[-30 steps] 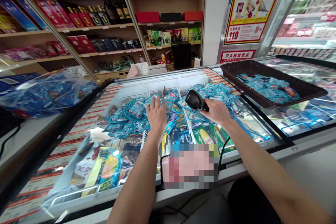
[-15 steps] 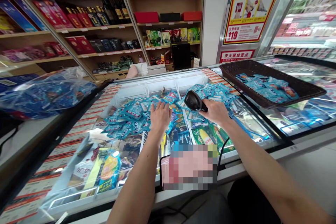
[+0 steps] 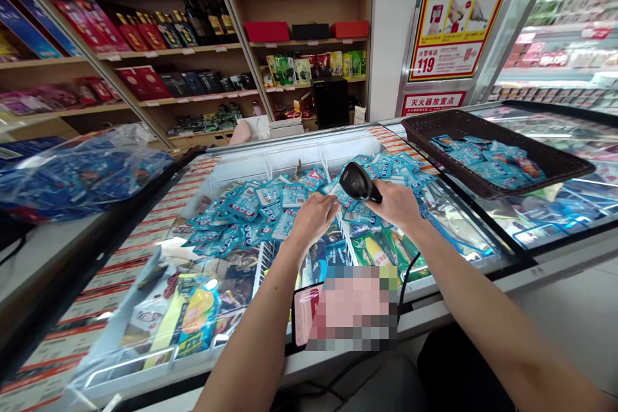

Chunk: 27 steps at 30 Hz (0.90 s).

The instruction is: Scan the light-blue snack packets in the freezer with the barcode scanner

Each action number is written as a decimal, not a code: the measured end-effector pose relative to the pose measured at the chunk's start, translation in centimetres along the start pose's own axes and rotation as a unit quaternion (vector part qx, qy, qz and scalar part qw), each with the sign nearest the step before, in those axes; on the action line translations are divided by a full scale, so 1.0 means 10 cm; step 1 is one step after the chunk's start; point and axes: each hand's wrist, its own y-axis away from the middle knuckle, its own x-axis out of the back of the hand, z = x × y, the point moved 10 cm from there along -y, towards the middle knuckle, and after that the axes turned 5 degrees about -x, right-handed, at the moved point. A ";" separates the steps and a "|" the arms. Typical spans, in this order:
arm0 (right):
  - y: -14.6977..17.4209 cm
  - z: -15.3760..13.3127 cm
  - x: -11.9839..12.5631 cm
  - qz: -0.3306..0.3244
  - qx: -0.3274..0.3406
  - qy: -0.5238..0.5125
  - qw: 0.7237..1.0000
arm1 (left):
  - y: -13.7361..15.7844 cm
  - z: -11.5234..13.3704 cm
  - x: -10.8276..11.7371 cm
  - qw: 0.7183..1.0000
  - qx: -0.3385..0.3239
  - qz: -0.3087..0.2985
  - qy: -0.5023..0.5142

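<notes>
My right hand [image 3: 393, 203] is wrapped round the handle of a black barcode scanner [image 3: 356, 181], its head turned to the left. My left hand [image 3: 316, 215] is just left of the scanner, low over a wide heap of small blue packets [image 3: 246, 206]. Its fingers are bent and drawn together, and whatever lies between them is hidden. The packets are spread over the glass top of a chest freezer [image 3: 145, 225]. In front of my hands stands a phone [image 3: 308, 315], its screen largely pixelated.
A dark brown woven basket [image 3: 570, 164] with more blue packets stands at the right. At the left lies a clear plastic bag [image 3: 82, 167] full of blue packs. The scanner's cable [image 3: 407, 277] runs down past the phone. Shelves of boxes and bottles [image 3: 168, 26] line the back.
My left hand has moved right and slightly down, and its stretched fingers have curled together. My right hand still holds the scanner in nearly the same place.
</notes>
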 end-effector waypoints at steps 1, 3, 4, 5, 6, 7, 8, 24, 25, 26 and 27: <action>0.00 0.00 0.00 0.001 -0.001 0.002 1.000 | 0.00 -0.04 0.03 1.000 0.017 0.013 0.000; 0.00 0.00 0.01 0.001 -0.002 0.005 1.000 | 0.01 -0.12 0.07 0.998 0.049 0.037 -0.005; 0.00 0.00 0.00 0.000 -0.001 0.005 1.000 | 0.02 -0.17 0.09 0.997 0.064 0.050 -0.010; 0.00 0.00 0.00 -0.001 -0.001 0.006 1.000 | 0.04 -0.21 0.10 0.995 0.078 0.063 -0.017; 0.00 0.01 -0.01 -0.002 -0.001 0.006 1.000 | 0.05 -0.25 0.10 0.993 0.092 0.074 -0.023; 0.00 0.01 -0.01 -0.001 0.000 0.005 1.000 | 0.07 -0.29 0.09 0.991 0.107 0.080 -0.029; 0.00 0.01 -0.01 0.000 0.000 0.004 1.000 | 0.08 -0.33 0.08 0.988 0.122 0.083 -0.035; 0.01 -0.03 -0.01 -0.001 0.011 0.006 1.000 | 0.21 -0.70 0.27 0.934 0.212 0.229 0.176; 0.01 -0.04 -0.01 0.000 0.015 0.005 1.000 | 0.23 -0.73 0.29 0.925 0.216 0.248 0.190; 0.02 -0.05 -0.01 0.001 0.020 0.004 1.000 | 0.24 -0.76 0.31 0.915 0.224 0.265 0.205; 0.02 -0.06 -0.01 0.000 0.025 0.003 1.000 | 0.26 -0.81 0.31 0.904 0.235 0.280 0.222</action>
